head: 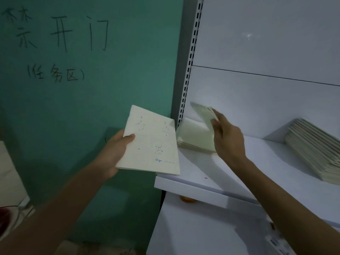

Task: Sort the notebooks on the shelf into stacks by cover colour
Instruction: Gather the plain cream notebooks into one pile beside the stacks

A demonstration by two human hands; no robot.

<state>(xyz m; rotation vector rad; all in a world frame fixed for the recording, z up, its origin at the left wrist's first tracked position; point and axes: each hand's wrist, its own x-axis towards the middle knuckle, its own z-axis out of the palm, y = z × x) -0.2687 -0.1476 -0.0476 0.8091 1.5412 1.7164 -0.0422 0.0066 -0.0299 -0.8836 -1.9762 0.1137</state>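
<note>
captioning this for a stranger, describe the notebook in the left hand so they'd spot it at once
Start at the green wall with handwritten characters, left of the white shelf. In front of it the left hand grips a cream notebook by its edge. Unlike the plain pale-green stack on the shelf, its cover shows dotted constellation drawings and blue script.

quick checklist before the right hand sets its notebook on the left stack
1. right hand grips pale green notebook: ok
2. cover matches left stack under it: ok, both pale green
3. notebook squared over that stack: not ok, tilted and blurred
4. left hand holds constellation notebook firmly: ok, thumb on cover
5. right stack colour suits the constellation notebook: cannot tell, dim light
</note>
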